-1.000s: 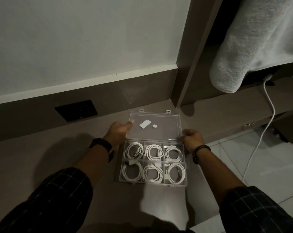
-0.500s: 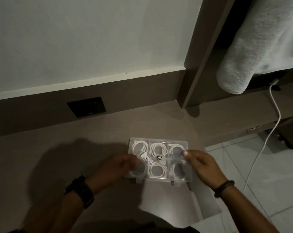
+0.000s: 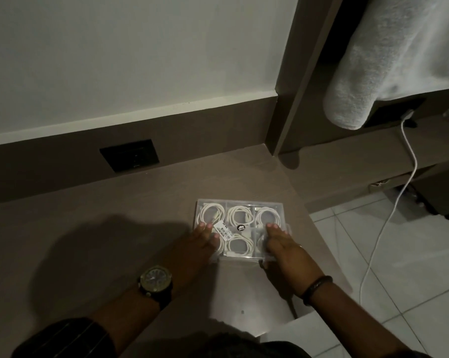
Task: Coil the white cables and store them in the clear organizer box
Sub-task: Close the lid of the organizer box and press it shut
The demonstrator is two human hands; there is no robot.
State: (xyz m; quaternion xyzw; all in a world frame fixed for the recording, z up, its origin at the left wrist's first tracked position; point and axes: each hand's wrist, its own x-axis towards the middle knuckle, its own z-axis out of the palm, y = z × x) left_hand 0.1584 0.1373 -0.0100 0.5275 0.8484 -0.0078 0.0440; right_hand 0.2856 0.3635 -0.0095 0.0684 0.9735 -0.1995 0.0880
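The clear organizer box [image 3: 240, 204] lies on the brown desk [image 3: 115, 215] with its lid down. Through the lid I see coiled white cables [image 3: 240, 215] in its compartments. A white price sticker [image 3: 224, 232] and a round black sticker [image 3: 241, 227] are on the lid. My left hand [image 3: 201, 241] lies flat on the lid's left side, fingers spread. My right hand [image 3: 279, 239] presses flat on the lid's right side, over the near right compartment. Neither hand holds anything.
A dark wall socket [image 3: 129, 158] sits in the brown skirting behind the desk. A grey towel [image 3: 388, 63] hangs at the upper right. One white cable [image 3: 388, 215] runs from a plug down over the tiled floor [image 3: 399, 254] right of the desk edge.
A second ago the lid stood open with my hands on its sides. It has swung down over the cables, and both hands now lie flat on top of it.
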